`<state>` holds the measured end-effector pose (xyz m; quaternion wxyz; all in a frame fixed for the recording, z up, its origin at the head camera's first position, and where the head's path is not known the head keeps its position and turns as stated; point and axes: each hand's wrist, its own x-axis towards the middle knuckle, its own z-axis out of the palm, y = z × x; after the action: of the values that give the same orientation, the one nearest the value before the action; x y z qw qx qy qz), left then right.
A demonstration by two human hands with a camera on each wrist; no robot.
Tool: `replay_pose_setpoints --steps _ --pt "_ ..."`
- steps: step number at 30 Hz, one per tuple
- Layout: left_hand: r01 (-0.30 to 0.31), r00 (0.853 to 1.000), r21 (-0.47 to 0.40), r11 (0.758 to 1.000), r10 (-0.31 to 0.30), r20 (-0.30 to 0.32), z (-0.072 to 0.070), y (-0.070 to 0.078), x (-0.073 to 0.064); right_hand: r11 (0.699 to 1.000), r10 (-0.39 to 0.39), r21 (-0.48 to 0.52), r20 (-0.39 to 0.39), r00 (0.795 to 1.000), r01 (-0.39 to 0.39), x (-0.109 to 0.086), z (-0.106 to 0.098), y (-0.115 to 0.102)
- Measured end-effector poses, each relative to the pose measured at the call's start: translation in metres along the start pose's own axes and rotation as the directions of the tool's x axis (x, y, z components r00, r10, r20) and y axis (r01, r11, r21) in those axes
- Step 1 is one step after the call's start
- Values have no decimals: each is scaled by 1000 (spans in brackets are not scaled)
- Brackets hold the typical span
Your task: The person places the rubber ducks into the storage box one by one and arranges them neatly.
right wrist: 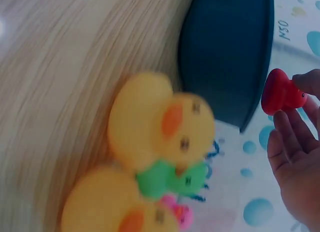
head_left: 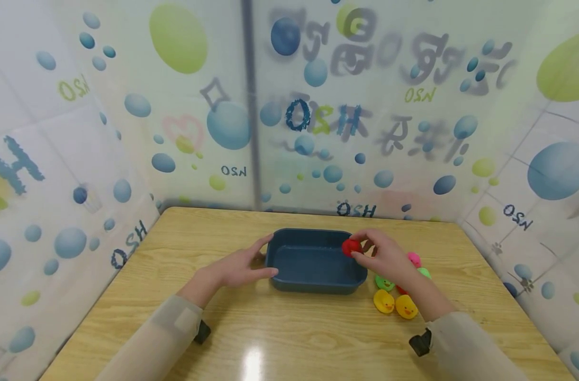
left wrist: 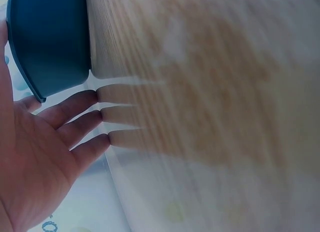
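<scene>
My right hand (head_left: 383,256) pinches a small red rubber duck (head_left: 351,247) between thumb and fingertips, over the right end of a dark blue rectangular basin (head_left: 315,290). In the right wrist view, the red duck (right wrist: 281,92) is held just past the basin's rim. My left hand (head_left: 239,266) spans the basin's left end, its thumb at the near corner and a finger at the far one. The left wrist view shows this hand (left wrist: 50,137) with fingers extended beside the basin wall (left wrist: 50,42), several fingertips down at the table.
Right of the basin, under my right forearm, is a group of rubber ducks: yellow ones (head_left: 383,301) nearest, a green one (head_left: 383,283), a pink one (head_left: 414,259) and a partly hidden red one. The wooden table (head_left: 289,333) meets a bubble-patterned curtain (head_left: 308,180) behind and at both sides.
</scene>
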<state>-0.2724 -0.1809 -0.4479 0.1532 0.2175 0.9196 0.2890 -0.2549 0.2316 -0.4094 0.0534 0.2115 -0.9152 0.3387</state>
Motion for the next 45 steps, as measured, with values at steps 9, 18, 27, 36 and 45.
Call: replay_pose_setpoints --steps 9,18,27,36,45 --pt "-4 1000 -2 1000 4 0 -1 0 0 998 -46 45 81 996 43 30 36 -15" --pt "12 1000 -8 1000 -12 -3 0 0 2 997 24 62 179 983 -35 59 70 -30" --pt "12 1000 -15 1000 -12 4 -1 0 2 993 82 70 234 969 -101 82 97 -40" --pt "15 1000 -18 1000 -15 -2 -1 -1 4 993 78 69 275 958 -100 96 116 -43" --pt "16 1000 -25 1000 -16 4 -1 -1 3 984 92 122 260 961 -127 97 127 -42"
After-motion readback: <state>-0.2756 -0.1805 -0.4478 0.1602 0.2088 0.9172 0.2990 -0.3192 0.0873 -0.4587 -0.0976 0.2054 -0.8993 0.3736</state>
